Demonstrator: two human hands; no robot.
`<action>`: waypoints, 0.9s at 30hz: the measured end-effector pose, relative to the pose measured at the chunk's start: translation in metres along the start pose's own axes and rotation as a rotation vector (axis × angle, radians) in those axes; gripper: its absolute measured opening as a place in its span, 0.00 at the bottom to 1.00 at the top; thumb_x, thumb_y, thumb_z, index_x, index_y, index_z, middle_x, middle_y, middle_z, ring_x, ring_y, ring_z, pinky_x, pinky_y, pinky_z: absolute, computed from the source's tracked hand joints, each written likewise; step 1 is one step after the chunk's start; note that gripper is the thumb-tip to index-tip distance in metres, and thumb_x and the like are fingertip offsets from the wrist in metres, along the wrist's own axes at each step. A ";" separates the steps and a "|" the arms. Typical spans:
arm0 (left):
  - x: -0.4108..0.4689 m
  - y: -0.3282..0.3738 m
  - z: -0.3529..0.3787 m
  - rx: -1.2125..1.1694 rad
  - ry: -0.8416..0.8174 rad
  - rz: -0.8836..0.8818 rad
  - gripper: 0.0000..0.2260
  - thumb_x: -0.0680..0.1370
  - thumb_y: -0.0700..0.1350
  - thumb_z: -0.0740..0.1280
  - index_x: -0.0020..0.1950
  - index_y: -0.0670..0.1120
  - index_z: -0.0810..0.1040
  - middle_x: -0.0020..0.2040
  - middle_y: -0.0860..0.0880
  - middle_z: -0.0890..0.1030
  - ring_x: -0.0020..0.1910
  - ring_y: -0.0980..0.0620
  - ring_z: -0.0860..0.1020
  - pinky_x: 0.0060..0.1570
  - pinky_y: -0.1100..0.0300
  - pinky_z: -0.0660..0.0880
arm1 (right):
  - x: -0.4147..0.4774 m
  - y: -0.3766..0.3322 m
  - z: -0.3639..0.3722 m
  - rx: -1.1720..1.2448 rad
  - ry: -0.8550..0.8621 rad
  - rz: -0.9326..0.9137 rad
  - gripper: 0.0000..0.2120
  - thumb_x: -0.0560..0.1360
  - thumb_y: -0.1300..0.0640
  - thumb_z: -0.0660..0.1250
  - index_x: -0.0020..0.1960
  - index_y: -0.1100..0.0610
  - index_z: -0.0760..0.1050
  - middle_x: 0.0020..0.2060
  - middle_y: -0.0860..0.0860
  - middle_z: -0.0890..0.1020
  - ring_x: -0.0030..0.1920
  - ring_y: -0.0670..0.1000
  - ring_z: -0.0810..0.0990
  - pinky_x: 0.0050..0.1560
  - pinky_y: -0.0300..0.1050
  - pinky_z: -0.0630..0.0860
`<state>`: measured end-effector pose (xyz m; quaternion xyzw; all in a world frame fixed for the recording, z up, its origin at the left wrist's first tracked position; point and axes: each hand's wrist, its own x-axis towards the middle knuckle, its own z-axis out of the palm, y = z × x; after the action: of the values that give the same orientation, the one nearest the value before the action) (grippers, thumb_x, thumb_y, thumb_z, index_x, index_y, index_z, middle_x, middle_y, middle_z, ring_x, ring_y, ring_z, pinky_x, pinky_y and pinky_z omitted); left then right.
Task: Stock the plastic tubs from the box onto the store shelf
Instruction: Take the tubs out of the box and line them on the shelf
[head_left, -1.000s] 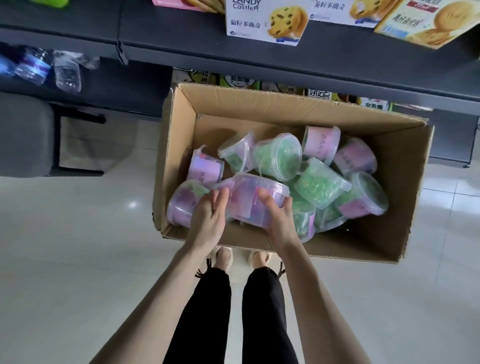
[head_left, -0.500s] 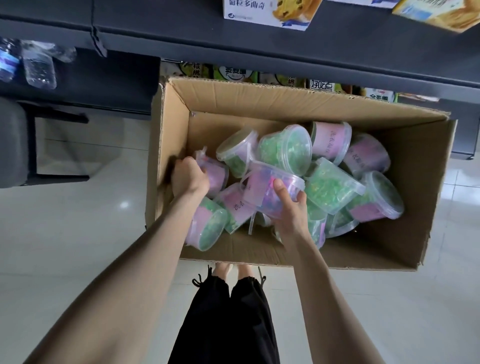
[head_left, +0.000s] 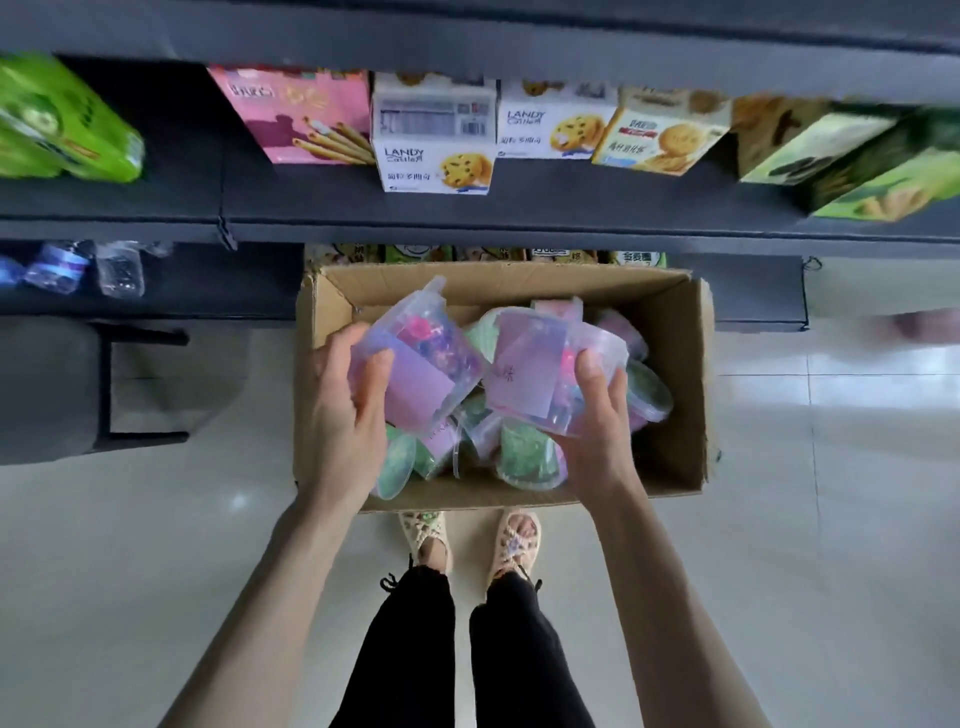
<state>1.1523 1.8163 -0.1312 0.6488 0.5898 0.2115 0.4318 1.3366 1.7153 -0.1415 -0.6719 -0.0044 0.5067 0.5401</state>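
An open cardboard box (head_left: 670, 332) stands on the floor below the dark store shelf (head_left: 519, 208). My left hand (head_left: 343, 415) grips a clear plastic tub with a pink label (head_left: 421, 374), lifted above the box. My right hand (head_left: 597, 421) grips a second pink-labelled tub (head_left: 535, 374) beside it. Both tubs are tilted and nearly touch. Several more green and pink tubs (head_left: 524, 457) lie jumbled in the box under them.
Biscuit boxes (head_left: 436, 156) and a green pack (head_left: 57, 124) stand on the shelf above. Water bottles (head_left: 78, 267) lie on a lower shelf at left. A grey chair (head_left: 62, 389) stands left of the box. My feet (head_left: 467, 540) are just behind it.
Both hands have come up out of the box, each with a pink tub. The view has tilted up, so more of the shelf and its boxes shows.
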 end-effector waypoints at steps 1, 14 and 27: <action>-0.009 0.017 -0.005 -0.031 -0.002 0.009 0.16 0.77 0.62 0.55 0.62 0.60 0.67 0.58 0.50 0.75 0.52 0.54 0.75 0.39 0.71 0.70 | -0.012 -0.014 -0.006 0.017 -0.010 -0.030 0.40 0.63 0.33 0.69 0.69 0.48 0.61 0.65 0.52 0.72 0.64 0.53 0.75 0.62 0.67 0.72; -0.157 0.210 0.079 -0.556 0.129 0.100 0.08 0.73 0.57 0.64 0.46 0.56 0.78 0.41 0.51 0.78 0.43 0.55 0.78 0.48 0.47 0.78 | -0.131 -0.142 -0.180 0.128 -0.160 -0.278 0.40 0.65 0.37 0.69 0.68 0.61 0.65 0.63 0.65 0.73 0.64 0.65 0.73 0.64 0.70 0.67; -0.109 0.426 0.032 -0.466 0.351 0.639 0.11 0.73 0.56 0.69 0.54 0.55 0.77 0.46 0.63 0.81 0.46 0.64 0.78 0.45 0.70 0.73 | -0.138 -0.373 -0.196 0.095 -0.310 -0.713 0.36 0.60 0.41 0.75 0.63 0.51 0.67 0.55 0.51 0.82 0.56 0.52 0.82 0.63 0.55 0.75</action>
<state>1.4017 1.7327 0.2221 0.6383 0.3601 0.5692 0.3728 1.6058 1.6534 0.2052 -0.5180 -0.2954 0.3824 0.7058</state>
